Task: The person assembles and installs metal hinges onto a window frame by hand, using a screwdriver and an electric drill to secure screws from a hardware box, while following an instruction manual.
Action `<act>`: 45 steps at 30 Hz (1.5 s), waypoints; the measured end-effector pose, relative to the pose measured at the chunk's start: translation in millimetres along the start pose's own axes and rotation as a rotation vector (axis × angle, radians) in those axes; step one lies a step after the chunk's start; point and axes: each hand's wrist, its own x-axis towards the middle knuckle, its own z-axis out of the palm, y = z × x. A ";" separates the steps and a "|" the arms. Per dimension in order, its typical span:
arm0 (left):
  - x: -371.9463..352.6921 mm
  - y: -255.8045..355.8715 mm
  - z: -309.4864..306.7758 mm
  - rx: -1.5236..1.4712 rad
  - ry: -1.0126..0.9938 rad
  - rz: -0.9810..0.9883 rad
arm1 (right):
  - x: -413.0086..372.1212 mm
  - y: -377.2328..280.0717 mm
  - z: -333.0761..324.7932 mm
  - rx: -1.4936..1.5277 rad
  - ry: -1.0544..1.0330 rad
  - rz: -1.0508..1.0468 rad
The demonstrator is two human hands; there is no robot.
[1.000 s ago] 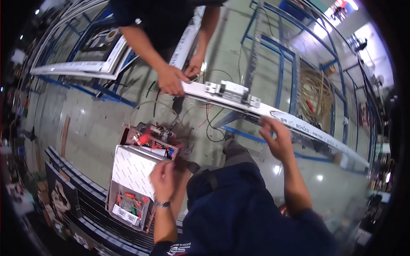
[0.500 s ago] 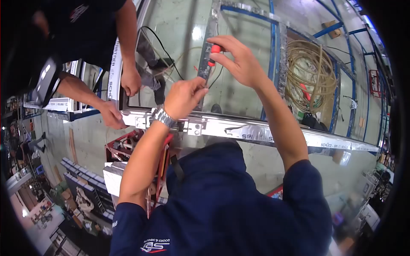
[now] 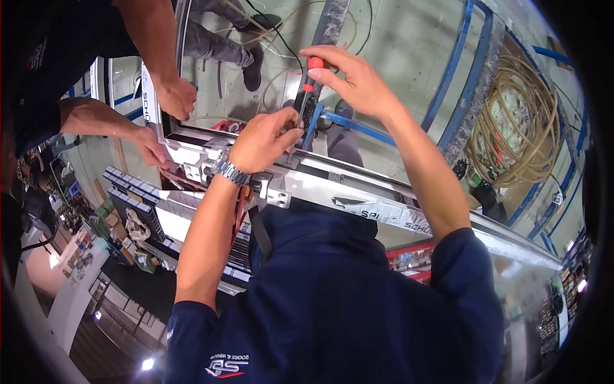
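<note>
My right hand (image 3: 358,83) is closed around the red handle of a screwdriver (image 3: 314,64), gripping it from above between thumb and fingers. Its thin metal shaft slants down to the top of a long aluminium window or door profile (image 3: 358,203). My left hand (image 3: 263,142), with a metal watch at the wrist, is closed in a pinch at the lower shaft, just over the frame's channel. Where the tip meets the profile is too small to make out. A metal bracket (image 3: 276,197) is on the frame side nearest me, below my left hand.
At the frame's left corner are a co-worker's two hands (image 3: 176,99), one a fist, one at the profile. Coiled beige hose (image 3: 515,125) lies at the right beside blue metal racking (image 3: 448,64). A red rack or case (image 3: 409,259) is below the frame.
My view has shifted and tilted. The screwdriver's shaft now shows clearly, running down to the profile past my left fingers. Both hands keep their grips; the co-worker's hands stay by the corner.
</note>
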 end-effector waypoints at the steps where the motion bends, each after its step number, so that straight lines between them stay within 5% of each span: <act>1: 0.0 -1.0 0.1 -0.006 0.003 -0.006 | 1.6 2.2 -0.4 0.021 -0.024 -0.002; 9: 3.2 0.4 -7.9 0.117 -0.048 -0.030 | 22.7 6.2 -4.2 -0.118 -0.132 -0.098; 12: 5.6 -1.9 -6.9 0.099 -0.066 -0.032 | 36.7 0.2 -5.3 -0.537 -0.227 -0.034; 15: 5.3 1.5 -6.7 0.069 -0.093 -0.079 | 45.6 -27.6 -4.9 -0.539 -0.340 0.265; 18: 5.4 -8.5 -0.1 0.094 -0.055 -0.081 | 42.2 -33.4 4.8 -0.675 -0.136 0.289; 21: 0.8 -3.9 -8.2 -0.074 -0.099 -0.142 | 37.9 -40.5 -11.6 -0.064 -0.247 0.341; 24: 1.2 -11.1 -10.9 -0.213 -0.162 -0.172 | 18.4 -10.8 -7.9 0.315 -0.207 0.167; 28: 2.3 -2.3 -10.6 -0.111 -0.212 -0.152 | 15.5 9.1 36.1 0.400 0.082 -0.015; 29: 3.0 -7.9 -8.4 -0.139 -0.180 -0.103 | 21.4 5.3 47.3 0.378 0.188 -0.073; 33: -1.7 -4.1 -5.8 -0.040 -0.139 -0.065 | 32.1 -37.5 48.3 -0.731 0.121 0.151; 36: -2.8 -1.5 -3.1 -0.092 -0.095 -0.060 | 38.4 -59.1 38.2 -0.866 -0.073 0.277; 39: -3.5 -3.9 -7.6 -0.196 -0.120 -0.134 | 30.1 -40.2 26.3 -0.025 -0.052 0.079; 42: -2.6 -1.7 -5.8 -0.129 -0.153 -0.087 | 32.4 -39.6 12.8 -0.159 -0.038 0.231; 45: -3.9 -2.0 -3.7 -0.088 -0.115 -0.044 | 40.7 -55.3 30.6 -0.696 0.012 0.280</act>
